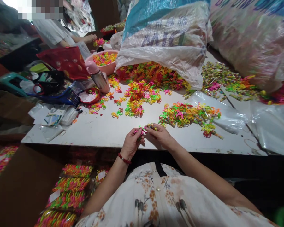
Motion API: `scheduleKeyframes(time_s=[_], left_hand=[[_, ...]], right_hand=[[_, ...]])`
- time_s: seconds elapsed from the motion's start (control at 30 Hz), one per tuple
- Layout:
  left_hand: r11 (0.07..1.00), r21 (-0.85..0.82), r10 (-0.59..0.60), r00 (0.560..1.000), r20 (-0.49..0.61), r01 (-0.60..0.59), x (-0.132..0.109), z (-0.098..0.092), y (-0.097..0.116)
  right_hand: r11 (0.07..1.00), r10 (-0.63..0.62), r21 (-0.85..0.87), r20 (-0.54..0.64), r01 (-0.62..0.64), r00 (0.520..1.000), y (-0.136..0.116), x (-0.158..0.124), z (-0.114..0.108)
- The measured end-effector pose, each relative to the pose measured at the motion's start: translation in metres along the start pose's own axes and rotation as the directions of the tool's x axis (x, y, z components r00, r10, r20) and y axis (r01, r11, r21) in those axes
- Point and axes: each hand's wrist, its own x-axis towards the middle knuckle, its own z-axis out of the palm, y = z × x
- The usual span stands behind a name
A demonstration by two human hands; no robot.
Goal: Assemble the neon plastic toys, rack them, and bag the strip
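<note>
My left hand (130, 143), with a red bead bracelet (124, 158) at its wrist, is closed on a small pink plastic piece (138, 132) at the table's front edge. Beside it, my right hand (163, 136) pinches a short patterned stick (152, 126) in yellowish and dark colours. The fingertips nearly meet, and a bit of green and pink plastic shows between them; whether the two pieces are joined I cannot tell. Just beyond my right hand lies a pile of coloured plastic pieces with rings (180, 114). Another loose pile (137, 94) spreads further back.
Large woven sacks (165, 37) stand at the back, one spilling coloured pieces. Patterned sticks (220, 75) and clear plastic bags (272, 126) lie right. A flask (100, 80), pink basin (109, 67) and blue basket (68, 97) stand left. Packed bags (68, 186) sit below. A co-worker (54, 33) is at back left.
</note>
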Motion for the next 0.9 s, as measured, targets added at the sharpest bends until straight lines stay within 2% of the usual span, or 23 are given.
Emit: scheduleKeyframes(time_s=[0.13,0.27,0.37,0.47,0.63,0.77,0.9], left_hand=[[0.994,0.110,0.002,0.999,-0.035,0.002,-0.004,0.005,0.001],[0.998,0.062,0.041,0.989,-0.141,-0.033,-0.003,0.008,0.005],[0.997,0.041,0.073,0.977,-0.198,-0.067,-0.002,0.011,0.006],[0.995,0.028,0.103,0.977,-0.185,-0.099,-0.003,0.016,0.005],[0.990,0.042,0.142,0.978,-0.152,-0.137,-0.003,0.021,-0.001],[0.979,0.116,0.183,0.973,-0.143,-0.167,-0.002,0.017,-0.005],[0.942,0.246,0.262,0.957,-0.122,-0.227,-0.004,0.013,-0.006]], right_hand=[[0.990,-0.054,-0.128,-0.023,0.051,0.998,0.002,0.004,-0.006],[0.900,-0.216,-0.401,-0.065,0.172,0.974,0.004,-0.003,-0.017],[0.829,-0.229,-0.522,0.015,0.203,0.973,0.005,-0.013,-0.021],[0.827,-0.197,-0.518,0.098,0.219,0.976,0.008,-0.020,-0.019],[0.836,-0.225,-0.485,0.122,0.256,0.967,0.010,-0.020,-0.016],[0.839,-0.234,-0.474,0.130,0.268,0.963,0.007,-0.022,-0.016],[0.778,-0.315,-0.521,0.158,0.350,0.936,0.006,-0.024,-0.018]])
